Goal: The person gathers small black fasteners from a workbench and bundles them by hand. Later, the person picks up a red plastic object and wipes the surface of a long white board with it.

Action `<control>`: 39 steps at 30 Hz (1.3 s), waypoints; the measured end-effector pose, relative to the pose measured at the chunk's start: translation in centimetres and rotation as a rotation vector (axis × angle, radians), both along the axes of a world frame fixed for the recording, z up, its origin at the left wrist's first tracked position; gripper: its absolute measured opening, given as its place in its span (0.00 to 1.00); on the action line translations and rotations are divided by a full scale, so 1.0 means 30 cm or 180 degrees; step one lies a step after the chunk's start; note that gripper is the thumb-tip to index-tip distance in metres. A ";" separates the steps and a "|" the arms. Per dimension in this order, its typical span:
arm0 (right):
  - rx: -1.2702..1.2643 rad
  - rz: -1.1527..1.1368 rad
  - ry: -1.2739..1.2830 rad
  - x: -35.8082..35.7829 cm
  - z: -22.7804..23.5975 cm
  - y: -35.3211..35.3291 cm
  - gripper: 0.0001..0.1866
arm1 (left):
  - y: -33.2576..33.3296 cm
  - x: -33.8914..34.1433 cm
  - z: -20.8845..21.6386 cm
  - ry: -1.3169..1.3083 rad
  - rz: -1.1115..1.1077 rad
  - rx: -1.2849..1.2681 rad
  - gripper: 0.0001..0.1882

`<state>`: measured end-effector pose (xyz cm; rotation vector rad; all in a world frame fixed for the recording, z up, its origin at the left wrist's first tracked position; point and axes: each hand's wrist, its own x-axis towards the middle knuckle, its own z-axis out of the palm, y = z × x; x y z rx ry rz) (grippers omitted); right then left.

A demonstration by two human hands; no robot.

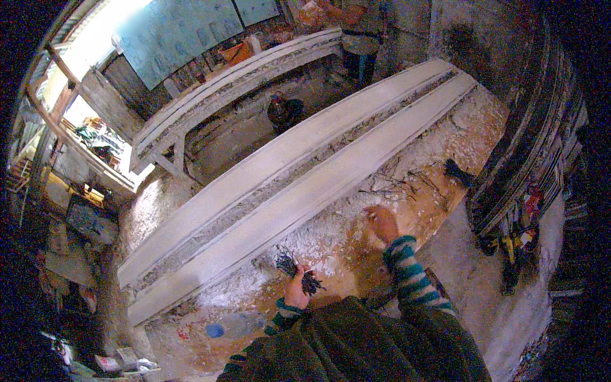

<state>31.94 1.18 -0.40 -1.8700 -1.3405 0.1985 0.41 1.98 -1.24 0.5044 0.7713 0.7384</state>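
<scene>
The left hand (297, 291) is clamped around a bundle of thin, black, wiry strands (287, 260), held over the near edge of a brown wooden counter caked with white residue (439, 207). The right hand (382, 224) is held well apart from it, above the counter; whether anything is gripped there cannot be told. Strands could be dropped or fanned out if the left grip is loosened, since ends are splayed on both sides of the fist. Loose dark strands (407, 183) are scattered just beyond the right hand and could be tangled or mixed with white crumbs if swept up together. Two long, pale, flat strips (318, 184) are laid side by side along the counter; their near edge could be scuffed by a sleeve if reached across. A clear plastic bottle with a blue cap (245, 325) is laid near the left forearm and could be knocked. A second black bundle (458, 172) is left at the right edge. Farther off, reach is bounded by a pale long bench (245, 75), with a co-worker (361, 39) seen at its far end.
</scene>
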 end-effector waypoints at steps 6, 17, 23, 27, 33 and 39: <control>-0.1679 -0.0799 -0.0938 0.231 -0.020 0.041 0.22 | 0.005 0.018 0.080 -0.0265 -0.0057 -0.0218 0.13; -0.0251 -0.0367 -0.0322 0.139 0.006 0.043 0.09 | 0.033 -0.012 0.026 -0.0520 -0.0041 -0.0254 0.12; 0.0348 0.1284 -0.0046 -0.119 0.207 -0.057 0.06 | 0.037 0.020 0.111 -0.0246 -0.0350 -0.0210 0.12; 0.0485 0.1881 0.0030 -0.282 0.304 -0.105 0.10 | 0.049 0.051 0.155 -0.0443 -0.1045 -0.0403 0.13; 0.0193 0.1858 0.0558 -0.398 0.315 -0.087 0.13 | 0.004 0.051 0.175 -0.0446 -0.1229 -0.0318 0.21; 0.0489 0.1942 -0.0159 -0.429 0.299 -0.080 0.14 | -0.005 0.026 0.152 -0.0195 -0.1448 -0.0138 0.18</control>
